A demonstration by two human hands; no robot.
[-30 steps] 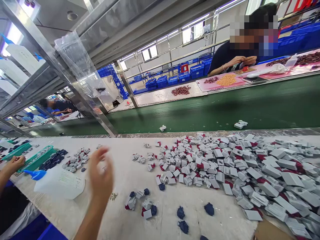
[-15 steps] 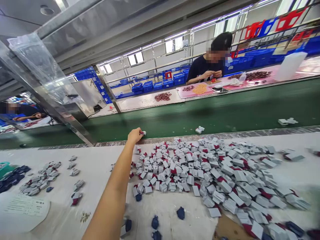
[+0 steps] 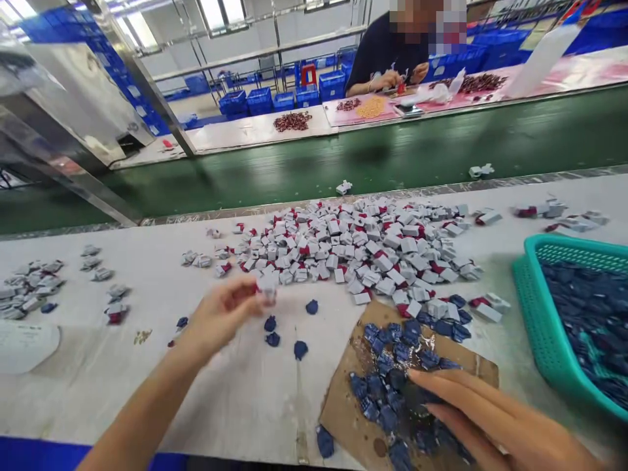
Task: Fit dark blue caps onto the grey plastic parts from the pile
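My left hand (image 3: 223, 314) pinches a small white-and-dark-red plastic piece (image 3: 266, 286), blurred, in front of a large pile of similar pieces (image 3: 338, 242). Below that hand, a few dark blue pieces (image 3: 300, 350) lie loose on the white table. At the lower right, my right hand (image 3: 490, 412) reaches over a brown cardboard sheet (image 3: 343, 392) strewn with wet-looking dark blue pieces (image 3: 375, 383). Its fingers are stretched out, thumb and fingertips apart, close to these pieces. Whether they touch one is hard to see.
A green basket (image 3: 534, 314) full of dark blue pieces stands at the right. Beyond the table runs a green conveyor belt (image 3: 275, 176) carrying white pieces (image 3: 344, 188). Small groups of pieces (image 3: 29, 284) and a paper sheet (image 3: 29, 347) lie left. Across the belt sits a co-worker (image 3: 383, 52).
My left hand has come back from the belt's edge to the near side of the pile, still holding a white-and-red piece. My right hand has entered view, and the view has tilted down.
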